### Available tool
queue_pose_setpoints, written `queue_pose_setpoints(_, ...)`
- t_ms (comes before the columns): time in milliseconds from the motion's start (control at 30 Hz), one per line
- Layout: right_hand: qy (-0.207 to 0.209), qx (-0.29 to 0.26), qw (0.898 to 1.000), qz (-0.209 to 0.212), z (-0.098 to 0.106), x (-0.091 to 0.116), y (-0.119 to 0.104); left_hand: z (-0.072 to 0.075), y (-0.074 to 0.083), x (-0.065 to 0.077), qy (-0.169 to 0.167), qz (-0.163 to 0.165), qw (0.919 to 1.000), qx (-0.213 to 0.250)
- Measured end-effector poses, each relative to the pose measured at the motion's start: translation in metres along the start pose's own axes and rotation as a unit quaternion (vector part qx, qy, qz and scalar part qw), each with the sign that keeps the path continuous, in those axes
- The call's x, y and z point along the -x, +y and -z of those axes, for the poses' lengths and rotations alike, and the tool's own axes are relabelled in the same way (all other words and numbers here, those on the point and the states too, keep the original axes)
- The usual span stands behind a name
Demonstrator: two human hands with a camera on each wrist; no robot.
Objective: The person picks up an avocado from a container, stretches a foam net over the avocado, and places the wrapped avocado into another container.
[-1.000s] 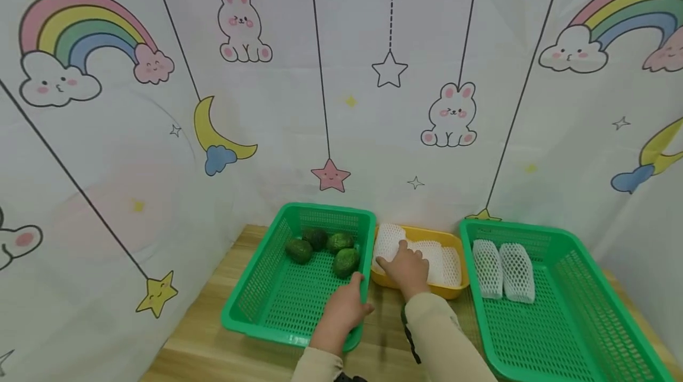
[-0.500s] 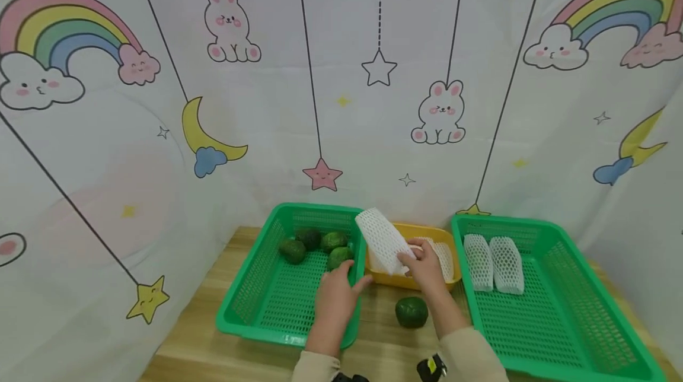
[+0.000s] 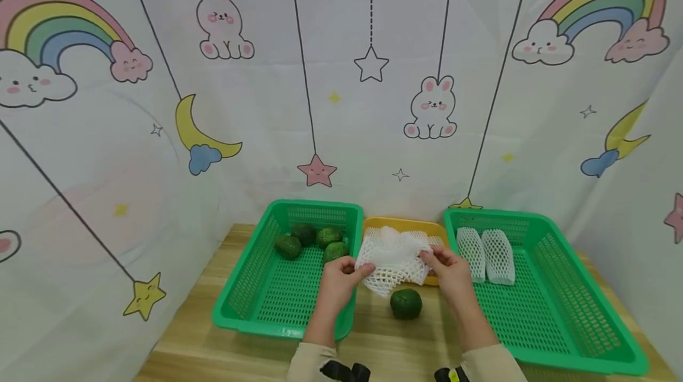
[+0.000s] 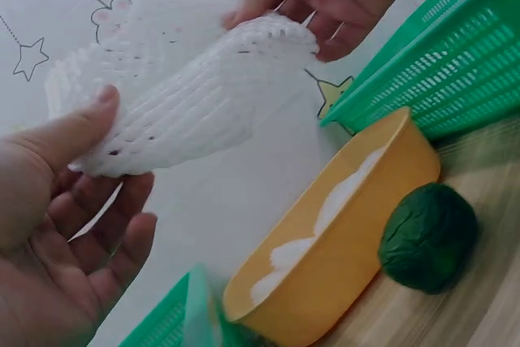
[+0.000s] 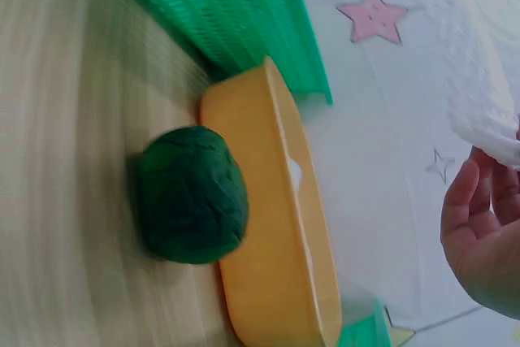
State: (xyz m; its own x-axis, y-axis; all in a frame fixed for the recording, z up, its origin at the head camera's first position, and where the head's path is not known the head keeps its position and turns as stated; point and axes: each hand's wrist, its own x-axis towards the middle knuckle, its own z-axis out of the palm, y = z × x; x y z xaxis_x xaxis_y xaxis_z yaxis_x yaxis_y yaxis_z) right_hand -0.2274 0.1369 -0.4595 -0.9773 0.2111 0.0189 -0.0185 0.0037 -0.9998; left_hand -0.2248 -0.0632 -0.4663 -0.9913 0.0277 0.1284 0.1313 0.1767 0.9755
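Note:
A white foam mesh sleeve (image 3: 392, 254) is stretched between both hands, above the front of the yellow basket. My left hand (image 3: 337, 287) pinches its left end between thumb and fingers, as the left wrist view also shows with the left hand (image 4: 73, 201) close up. At the other end my right hand (image 3: 450, 272) pinches the edge. Below the sleeve, a dark green avocado (image 3: 406, 303) sits on the wooden table, apart from both hands. The right wrist view shows that avocado (image 5: 192, 195) large, with part of the right hand (image 5: 491, 237) at its edge.
A green basket (image 3: 229, 305) on the left holds several avocados (image 3: 289, 247). Another green basket (image 3: 637, 346) on the right contains two netted items (image 3: 498, 257). Between them, the yellow basket (image 4: 325, 270) holds more white sleeves. A printed cloth backdrop (image 3: 267, 115) hangs behind.
My right hand has lifted a foam sleeve out of the yellow basket and brought it forward. The left hand has left the left basket's rim and taken the sleeve's other end.

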Motion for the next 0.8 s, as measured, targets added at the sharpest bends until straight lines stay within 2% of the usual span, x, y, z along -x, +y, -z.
queue_pose_setpoints(33, -0.011, -0.009, 1.000, -0.007, 0.000, 0.002, 0.000, -0.001, 0.000, 0.000, -0.019, -0.004, 0.9997, 0.011)
queue_pose_setpoints(100, -0.063, -0.019, 0.998, -0.012, -0.003, 0.006, 0.001, -0.007, -0.002, 0.000, -0.082, -0.019, 0.9953, 0.048)
queue_pose_setpoints(167, -0.120, -0.036, 0.992, -0.005, -0.007, 0.010, 0.002, -0.014, -0.003, -0.001, -0.146, -0.031, 0.9839, 0.098)
queue_pose_setpoints(233, -0.154, -0.060, 0.986, 0.012, -0.009, 0.013, 0.002, -0.019, -0.005, -0.001, -0.181, -0.027, 0.9751, 0.126)
queue_pose_setpoints(300, -0.157, -0.073, 0.984, 0.029, -0.008, 0.012, 0.003, -0.023, -0.008, -0.002, -0.175, -0.022, 0.9760, 0.128)
queue_pose_setpoints(367, -0.135, -0.067, 0.988, 0.031, -0.005, 0.009, 0.005, -0.024, -0.012, -0.002, -0.151, -0.009, 0.9817, 0.116)
queue_pose_setpoints(433, -0.116, -0.012, 0.993, 0.030, -0.002, 0.004, 0.011, -0.023, -0.017, -0.003, -0.132, -0.007, 0.9853, 0.108)
queue_pose_setpoints(500, -0.117, 0.090, 0.989, 0.032, 0.000, -0.001, 0.020, -0.022, -0.021, -0.004, -0.129, -0.016, 0.9848, 0.115)
queue_pose_setpoints(533, -0.125, 0.149, 0.980, 0.036, 0.001, -0.003, 0.025, -0.022, -0.022, -0.004, -0.129, -0.022, 0.9841, 0.120)
queue_pose_setpoints(567, -0.138, 0.215, 0.966, 0.042, 0.002, -0.005, 0.032, -0.021, -0.024, -0.005, -0.131, -0.026, 0.9831, 0.125)
queue_pose_setpoints(633, -0.174, 0.330, 0.925, 0.069, 0.001, -0.006, 0.044, -0.021, -0.025, -0.005, -0.137, -0.029, 0.9814, 0.131)
queue_pose_setpoints(700, -0.194, 0.408, 0.887, 0.095, 0.000, -0.007, 0.055, -0.021, -0.026, -0.005, -0.140, -0.023, 0.9808, 0.133)
queue_pose_setpoints(767, -0.195, 0.452, 0.864, 0.108, -0.003, -0.006, 0.061, -0.020, -0.027, -0.004, -0.138, -0.016, 0.9820, 0.128)
queue_pose_setpoints(800, -0.190, 0.464, 0.858, 0.112, -0.003, -0.006, 0.063, -0.020, -0.027, -0.004, -0.136, -0.011, 0.9827, 0.126)
